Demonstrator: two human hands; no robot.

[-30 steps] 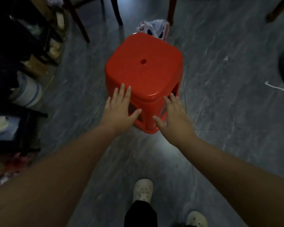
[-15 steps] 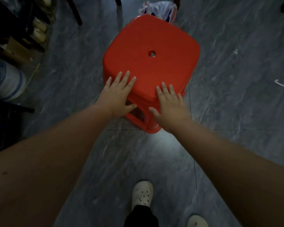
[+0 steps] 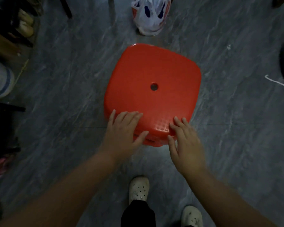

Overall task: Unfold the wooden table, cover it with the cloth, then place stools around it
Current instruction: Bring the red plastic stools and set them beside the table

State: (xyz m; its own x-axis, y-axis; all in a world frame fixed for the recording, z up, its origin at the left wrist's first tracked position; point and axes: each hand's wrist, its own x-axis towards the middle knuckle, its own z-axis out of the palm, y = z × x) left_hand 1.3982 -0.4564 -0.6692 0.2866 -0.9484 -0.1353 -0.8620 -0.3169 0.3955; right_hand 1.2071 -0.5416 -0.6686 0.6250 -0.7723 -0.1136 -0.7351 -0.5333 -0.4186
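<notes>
A red plastic stool (image 3: 152, 76) is shown standing on the grey floor (image 3: 236, 145), its near rim touched by both hands. The left hand (image 3: 121, 136) is laid on the seat edge, fingers together, thumb spread against the side. The right hand (image 3: 185, 145), slightly blurred, is rested open on the near corner. Bare floor is left on the right, while dim clutter (image 3: 5, 40) is crowded along the left. A plastic bag (image 3: 150, 15) is cut off at the top. The stool's legs are hidden.
</notes>
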